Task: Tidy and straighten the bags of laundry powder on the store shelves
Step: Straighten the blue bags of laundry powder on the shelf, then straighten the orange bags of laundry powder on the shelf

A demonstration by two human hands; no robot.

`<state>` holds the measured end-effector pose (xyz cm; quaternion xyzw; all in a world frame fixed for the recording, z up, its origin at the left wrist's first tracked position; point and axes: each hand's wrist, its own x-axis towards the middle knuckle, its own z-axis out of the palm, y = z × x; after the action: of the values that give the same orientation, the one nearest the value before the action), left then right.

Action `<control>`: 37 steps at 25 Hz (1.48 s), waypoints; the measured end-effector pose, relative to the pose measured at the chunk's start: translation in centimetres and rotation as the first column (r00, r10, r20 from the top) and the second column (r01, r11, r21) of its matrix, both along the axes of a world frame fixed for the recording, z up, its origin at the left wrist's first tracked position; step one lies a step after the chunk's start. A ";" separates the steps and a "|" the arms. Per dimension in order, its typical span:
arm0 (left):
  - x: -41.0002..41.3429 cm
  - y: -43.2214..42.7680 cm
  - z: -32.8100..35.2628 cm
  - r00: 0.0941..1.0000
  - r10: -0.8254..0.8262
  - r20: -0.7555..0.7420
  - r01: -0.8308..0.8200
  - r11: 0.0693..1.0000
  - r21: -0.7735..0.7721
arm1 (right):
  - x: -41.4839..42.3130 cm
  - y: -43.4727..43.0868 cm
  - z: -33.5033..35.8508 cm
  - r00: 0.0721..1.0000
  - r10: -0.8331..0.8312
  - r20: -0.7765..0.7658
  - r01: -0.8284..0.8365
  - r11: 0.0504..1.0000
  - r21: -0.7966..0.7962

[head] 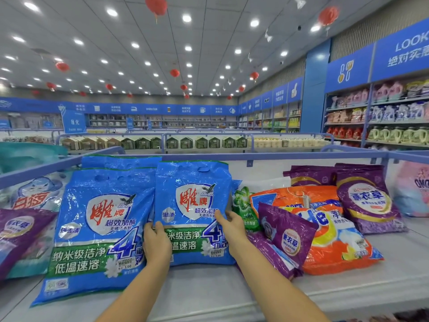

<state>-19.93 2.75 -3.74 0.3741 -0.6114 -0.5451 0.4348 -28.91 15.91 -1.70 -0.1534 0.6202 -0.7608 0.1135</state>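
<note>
Both forearms are reaching in from the bottom edge. Left hand (156, 242) is gripping the left edge of the middle blue bag (192, 201), fingers curling over it. Right hand (232, 226) is clasping that bag's right edge. Middle blue bag is standing upright, bottom resting on the white shelf (209, 291). Larger blue bag (92, 228) is leaning just left of it, touching. Green bag (243, 205) is sitting just right of it, partly hidden. Small purple bag (287, 233) and orange bag (334, 240) are lying further right, overlapping. Big purple bag (366, 201) is lying well right. Blue rail (255, 155) is running behind it.
</note>
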 end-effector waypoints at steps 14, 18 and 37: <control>0.3 0.1 -0.5 0.996 -0.082 0.029 0.082 0.997 -0.006 | -0.7 1.5 0.1 0.993 0.089 -0.080 -0.077 0.987 0.141; 0.4 0.2 -0.5 0.996 -0.083 0.040 0.083 0.997 -0.003 | 0.0 1.7 0.3 0.989 0.112 -0.096 -0.094 0.981 0.168; 1.7 14.0 4.8 0.908 -0.418 0.041 0.361 0.729 -0.582 | -8.2 27.4 3.2 0.736 -0.443 -0.513 0.630 0.725 0.278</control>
<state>-18.23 16.79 1.03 0.0620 -0.7910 -0.4296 0.4312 -37.08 43.27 1.53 -0.0898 0.7997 -0.5517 -0.2193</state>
